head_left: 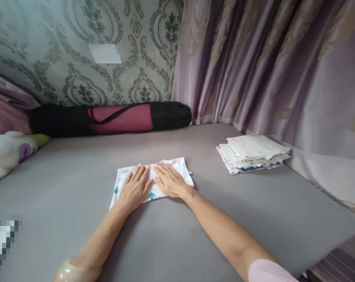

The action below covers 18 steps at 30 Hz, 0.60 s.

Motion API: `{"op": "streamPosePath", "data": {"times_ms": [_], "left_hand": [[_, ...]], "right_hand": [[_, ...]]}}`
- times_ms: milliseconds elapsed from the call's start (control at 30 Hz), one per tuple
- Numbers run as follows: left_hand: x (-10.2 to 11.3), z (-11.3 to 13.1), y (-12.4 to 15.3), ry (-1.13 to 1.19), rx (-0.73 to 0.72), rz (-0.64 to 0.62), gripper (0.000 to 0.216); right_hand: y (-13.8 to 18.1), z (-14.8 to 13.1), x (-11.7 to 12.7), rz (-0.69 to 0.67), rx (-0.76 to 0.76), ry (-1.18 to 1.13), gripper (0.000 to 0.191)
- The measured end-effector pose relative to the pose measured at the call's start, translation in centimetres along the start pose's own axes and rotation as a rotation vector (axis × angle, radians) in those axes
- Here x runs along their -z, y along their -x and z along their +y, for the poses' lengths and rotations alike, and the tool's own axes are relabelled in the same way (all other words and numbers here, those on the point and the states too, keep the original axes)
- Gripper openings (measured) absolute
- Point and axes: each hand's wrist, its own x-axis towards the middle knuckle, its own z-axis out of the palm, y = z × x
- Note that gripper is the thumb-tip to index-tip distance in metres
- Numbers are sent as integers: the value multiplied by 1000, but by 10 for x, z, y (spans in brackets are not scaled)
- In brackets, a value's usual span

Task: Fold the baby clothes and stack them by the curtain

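A white cloth (180,168) with small green plant prints lies folded into a rectangle on the grey sheet (177,243). Flat on its left half rests my left hand (134,188), fingers stretched out. My right hand (169,179) presses palm down on the right half, its fingers also extended and pointing to the upper left. The two hands lie close together, and neither grips the fabric. A small tag sticks out at the cloth's right edge. Parts of the print are hidden under my palms.
To the right, a stack of folded cloths (255,152) sits near the purple curtain (238,58). A long black and red bag (121,117) lies along the patterned wall. At the left edge is a white plush toy (7,152). A pixelated patch covers the lower left.
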Motion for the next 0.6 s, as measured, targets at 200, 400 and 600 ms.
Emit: {"op": "streamPosePath", "data": {"times_ms": [200, 400, 600], "left_hand": [[0, -9, 4, -43, 171, 76, 60], [-5, -16, 5, -25, 205, -74, 63], [5, -19, 9, -31, 218, 224, 61]], "right_hand": [[4, 17, 5, 57, -207, 51, 59], [5, 25, 3, -48, -238, 7, 61], [5, 31, 13, 94, -344, 71, 63]]}}
